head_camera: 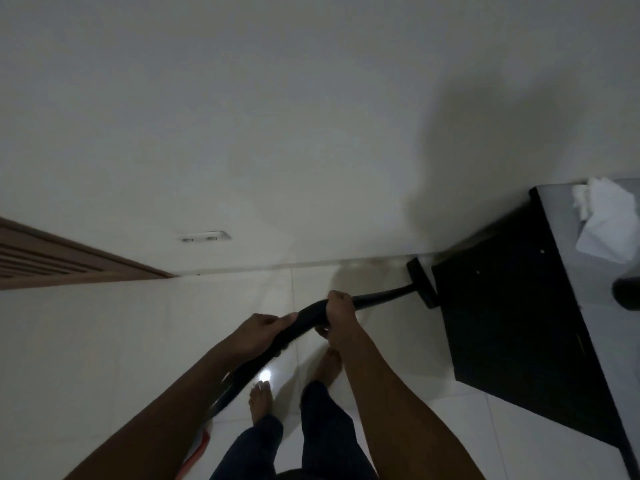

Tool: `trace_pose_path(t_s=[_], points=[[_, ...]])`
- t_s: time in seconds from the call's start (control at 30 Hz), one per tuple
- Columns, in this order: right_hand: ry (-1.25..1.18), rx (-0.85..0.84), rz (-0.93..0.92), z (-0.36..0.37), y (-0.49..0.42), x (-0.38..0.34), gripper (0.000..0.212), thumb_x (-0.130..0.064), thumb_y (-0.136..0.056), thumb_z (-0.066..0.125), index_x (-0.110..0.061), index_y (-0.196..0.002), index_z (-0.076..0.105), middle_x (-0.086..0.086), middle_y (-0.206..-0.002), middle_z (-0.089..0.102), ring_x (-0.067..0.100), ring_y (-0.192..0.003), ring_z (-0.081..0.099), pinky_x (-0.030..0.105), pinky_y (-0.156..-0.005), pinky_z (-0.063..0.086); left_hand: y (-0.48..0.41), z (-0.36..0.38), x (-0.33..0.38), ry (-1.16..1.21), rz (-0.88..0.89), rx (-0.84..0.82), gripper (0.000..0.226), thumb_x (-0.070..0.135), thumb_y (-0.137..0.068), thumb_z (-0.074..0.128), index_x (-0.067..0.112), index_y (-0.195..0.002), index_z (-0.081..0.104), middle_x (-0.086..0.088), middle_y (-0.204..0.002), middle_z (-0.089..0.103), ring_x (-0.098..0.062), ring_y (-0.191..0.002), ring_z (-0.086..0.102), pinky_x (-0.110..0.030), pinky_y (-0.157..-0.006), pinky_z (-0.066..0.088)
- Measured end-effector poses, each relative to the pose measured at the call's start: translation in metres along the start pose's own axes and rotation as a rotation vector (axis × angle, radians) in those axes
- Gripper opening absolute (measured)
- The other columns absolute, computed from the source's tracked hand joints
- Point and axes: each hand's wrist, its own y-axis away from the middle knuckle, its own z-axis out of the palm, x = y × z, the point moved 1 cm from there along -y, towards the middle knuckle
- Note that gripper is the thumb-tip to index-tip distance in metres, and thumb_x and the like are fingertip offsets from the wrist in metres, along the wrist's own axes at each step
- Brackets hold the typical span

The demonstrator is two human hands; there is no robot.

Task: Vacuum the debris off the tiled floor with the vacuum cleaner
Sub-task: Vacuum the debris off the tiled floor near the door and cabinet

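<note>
White tiles (104, 341) are lying under two bare feet (260, 400). The black hose (242, 372) of the vacuum cleaner is passing just beside the left foot, so a step forward is risking a trip or a sudden pull on the hose.

Higher up, the left hand (263, 329) is gripping the ribbed hose with its fingers curled over it. The right hand (338, 315) is clenching round the place where the hose is joining the stiff tube (381, 295). The tube is reaching away to the nozzle (420, 282), which is resting on the floor at the foot of the wall (277, 133). It is touching or almost touching the black cabinet (502, 323); I cannot tell which.

In my judgement, a hard push from here is risking a knock of the nozzle against the cabinet side, and perhaps a mark on it. Crumpled paper (606, 220) is lying on the cabinet top, and a jolt could be sending it down to the floor. The room is looking dim and I am not seeing any debris, so crumbs in that corner may be escaping the nozzle.
</note>
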Motion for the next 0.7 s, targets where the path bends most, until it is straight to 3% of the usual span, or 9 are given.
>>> trace_pose_path(t_s=[0.1, 0.2, 0.3, 0.37, 0.5, 0.57, 0.7], points=[[0.074, -0.061, -0.040, 0.022, 0.014, 0.017, 0.028, -0.029, -0.101, 0.041, -0.022, -0.129, 0.039, 0.014, -0.109, 0.054, 0.025, -0.089, 0.061, 0.043, -0.082, 0.058, 0.018, -0.018, -0.015, 0.122, -0.066, -0.093, 0.064, 0.067, -0.084, 0.056, 0.010, -0.104, 0.073, -0.018, -0.096, 0.075, -0.026, -0.080, 0.070, -0.036, -0.080, 0.058], [0.155, -0.110, -0.023, 0.057, 0.040, 0.042, 0.028, -0.030, -0.101, 0.041, -0.019, -0.127, 0.042, 0.014, -0.105, 0.057, 0.025, -0.085, 0.063, 0.036, -0.073, 0.056, 0.047, -0.053, -0.044, 0.231, -0.129, -0.188, 0.084, 0.076, -0.066, 0.068, 0.008, -0.115, 0.069, -0.023, -0.109, 0.071, -0.025, -0.083, 0.068, -0.034, -0.076, 0.056], [0.173, -0.175, 0.024, 0.105, 0.072, 0.080, 0.031, -0.031, -0.099, 0.043, -0.018, -0.127, 0.044, 0.015, -0.111, 0.059, 0.027, -0.090, 0.065, 0.035, -0.067, 0.057, 0.087, -0.091, -0.084, 0.351, -0.145, -0.198, 0.107, 0.073, -0.042, 0.083, 0.005, -0.122, 0.061, -0.016, -0.097, 0.074, -0.023, -0.075, 0.067, -0.033, -0.068, 0.055], [0.163, -0.243, 0.045, 0.132, 0.092, 0.105, 0.032, -0.030, -0.097, 0.044, -0.016, -0.126, 0.046, 0.016, -0.112, 0.060, 0.029, -0.093, 0.065, 0.039, -0.070, 0.059, 0.109, -0.111, -0.107, 0.382, -0.138, -0.204, 0.110, 0.069, -0.034, 0.088, 0.003, -0.118, 0.061, -0.014, -0.093, 0.074, -0.021, -0.072, 0.066, -0.032, -0.062, 0.055], [0.267, -0.362, 0.087, 0.185, 0.139, 0.161, 0.025, -0.025, -0.097, 0.045, -0.013, -0.118, 0.047, 0.017, -0.107, 0.060, 0.028, -0.092, 0.064, 0.045, -0.086, 0.056, 0.165, -0.147, -0.174, 0.452, -0.060, -0.218, 0.098, 0.065, -0.037, 0.091, -0.003, -0.104, 0.068, -0.019, -0.097, 0.072, -0.022, -0.070, 0.068, -0.031, -0.058, 0.056], [0.365, -0.415, 0.109, 0.208, 0.155, 0.186, 0.017, -0.022, -0.095, 0.045, -0.010, -0.106, 0.050, 0.016, -0.105, 0.059, 0.028, -0.091, 0.062, 0.042, -0.082, 0.056, 0.189, -0.155, -0.209, 0.500, -0.020, -0.237, 0.087, 0.064, -0.043, 0.090, -0.002, -0.097, 0.074, -0.023, -0.091, 0.070, -0.022, -0.067, 0.069, -0.029, -0.058, 0.056], [0.572, -0.448, 0.115, 0.246, 0.176, 0.237, 0.009, -0.018, -0.091, 0.045, -0.011, -0.089, 0.051, 0.013, -0.094, 0.059, 0.025, -0.083, 0.060, 0.036, -0.071, 0.053, 0.231, -0.155, -0.271, 0.613, 0.056, -0.268, 0.062, 0.061, -0.056, 0.087, 0.006, -0.084, 0.079, -0.011, -0.075, 0.073, -0.018, -0.064, 0.070, -0.026, -0.061, 0.056]])
